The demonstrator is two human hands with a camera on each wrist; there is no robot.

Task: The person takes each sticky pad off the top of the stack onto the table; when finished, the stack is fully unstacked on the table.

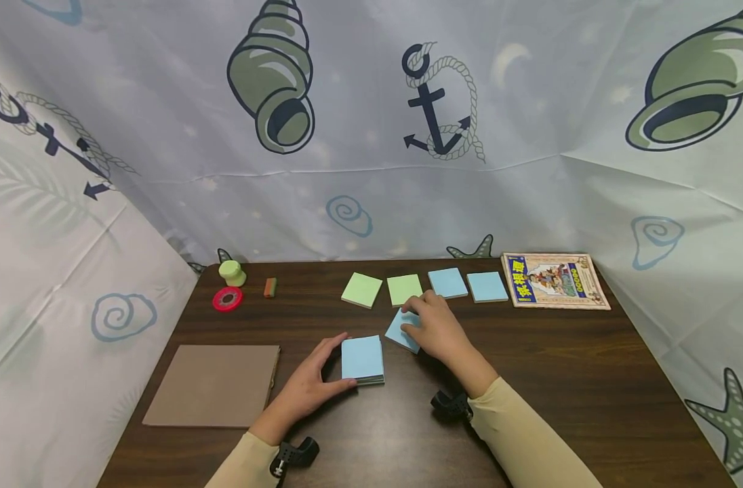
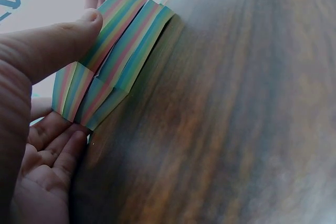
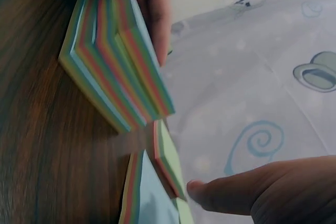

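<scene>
In the head view my left hand (image 1: 315,379) holds a stack of blue-topped sticky note pads (image 1: 362,358) from its left side, thumb at the near corner and fingers at the far one. The stack's (image 2: 113,56) sides show coloured stripes, and its layers sit slightly askew. My right hand (image 1: 435,327) reaches over a single blue sticky note pad (image 1: 400,332) turned at an angle just right of the stack. In the right wrist view one fingertip (image 3: 195,188) stands above that pad (image 3: 152,198), with a gap showing. The right hand covers the pad's right part.
Two green pads (image 1: 362,290) and two blue pads (image 1: 448,283) form a row behind the hands. At back right lies an illustrated game box or booklet (image 1: 557,280). A brown board (image 1: 213,386), red disc (image 1: 228,299), green knob-shaped object (image 1: 232,273) and small orange-green block (image 1: 270,287) lie left.
</scene>
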